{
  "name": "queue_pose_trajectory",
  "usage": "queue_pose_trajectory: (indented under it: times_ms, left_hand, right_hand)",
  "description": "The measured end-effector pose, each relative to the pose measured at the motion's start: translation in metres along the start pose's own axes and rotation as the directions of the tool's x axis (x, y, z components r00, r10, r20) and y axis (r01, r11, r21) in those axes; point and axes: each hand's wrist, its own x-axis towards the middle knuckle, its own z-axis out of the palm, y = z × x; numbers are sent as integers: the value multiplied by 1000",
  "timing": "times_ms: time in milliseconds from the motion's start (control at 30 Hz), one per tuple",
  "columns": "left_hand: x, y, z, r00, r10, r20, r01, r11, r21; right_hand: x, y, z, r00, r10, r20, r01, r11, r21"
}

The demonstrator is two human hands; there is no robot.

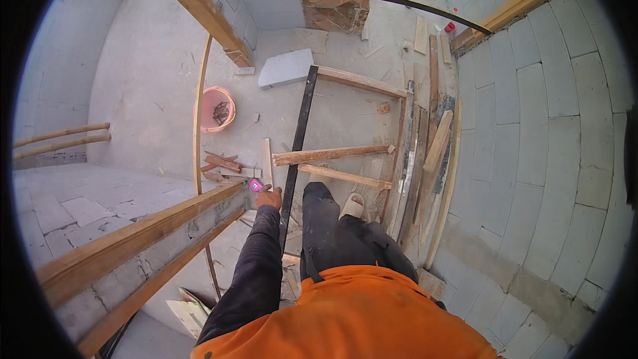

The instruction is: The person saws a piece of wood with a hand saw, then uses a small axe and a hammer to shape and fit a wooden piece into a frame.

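My left hand reaches forward past the end of a timber-edged block wall. Its fingers are closed at a small pink tape measure, which sticks out beyond the fingertips. Just ahead of the hand lies a thin, flat wood strip. To its right runs a long black bar, leaning across a wooden frame. Whether any tape blade is pulled out is too small to tell. My right hand is out of sight.
A pink bucket with small scraps stands ahead on the left. Beyond the frame lies a white block. Long timbers are piled along the right block wall. An upright wooden post and a timber-edged wall stand left.
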Motion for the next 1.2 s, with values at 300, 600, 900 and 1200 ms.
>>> queue_pose_trajectory:
  times_ms: [300, 600, 900, 1200]
  left_hand:
    - [247, -62, 104, 996, 54, 75, -66, 984, 165]
    - [298, -51, 137, 918, -42, 394, 116, 979, -167]
    - [256, 87, 109, 954, 281, 108, -175, 810, -560]
    - [-108, 436, 52, 25, 968, 251, -990, 59, -128]
  right_hand:
    - [-26, -234, -175, 614, 788, 50, -530, 364, 766]
    - [-20, -256, -112, 525, 778, 346, -596, 46, 801]
    - [-16, -247, -34, 696, 588, 413, -479, -48, 876]
    - [-1, -211, 92, 797, 516, 315, -250, -193, 949]
